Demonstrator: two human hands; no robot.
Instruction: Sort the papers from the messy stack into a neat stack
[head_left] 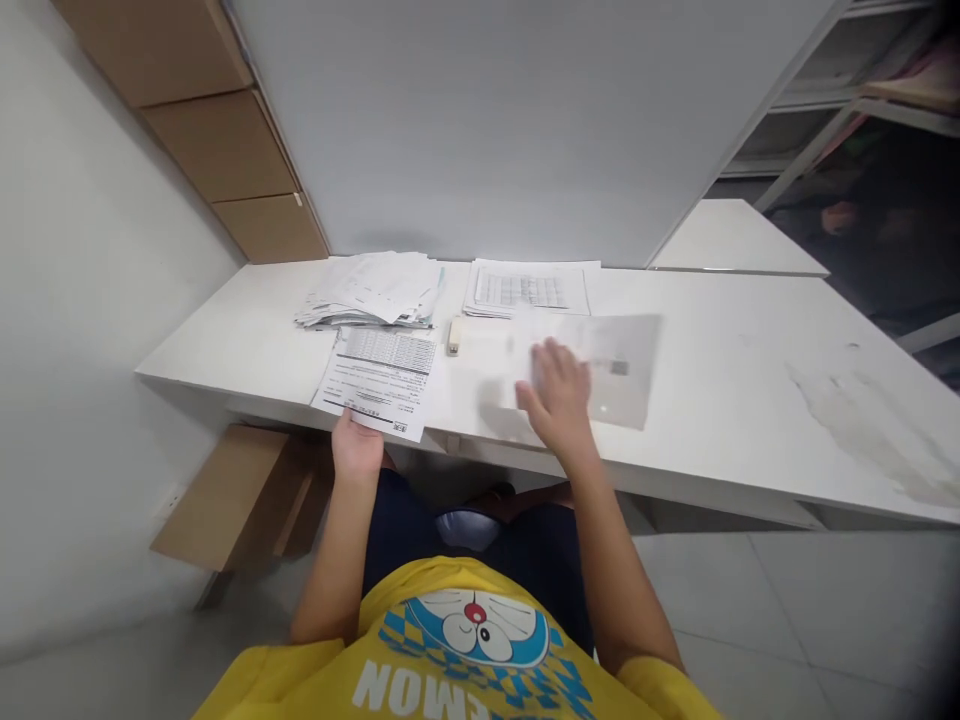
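Left hand (358,447): at the near edge of the desk, palm turned up, gripping the near edge of a printed sheet (379,385); fingers mostly hidden beneath the paper. Sheet extends forward from this hand over the white desk (720,370), its near edge reaching past the desk's front edge. Grid of cells printed toward its far end, lines of text nearer, small square code in the near right corner; print faces away from the wearer. Wording too small to read.

Right hand (559,395): palm down, fingers extended, thumb held out to the side; grasping nothing. It lies over a translucent plastic sleeve (630,345), which shows on both sides of the hand and beyond the fingertips. Hand is blurred; cannot tell whether it presses on the plastic or sits just above. A small dark square mark shows on the sleeve to the right of the fingers. Left limit of the sleeve indistinct.

Between the sheet and the right hand, farther back: a small cream-coloured stapler-like object (454,337). Beyond the printed sheet, an untidy paper stack (375,285); beyond the sleeve, a neater pile of printed forms (532,288), grid visible on top. The hands are well apart.
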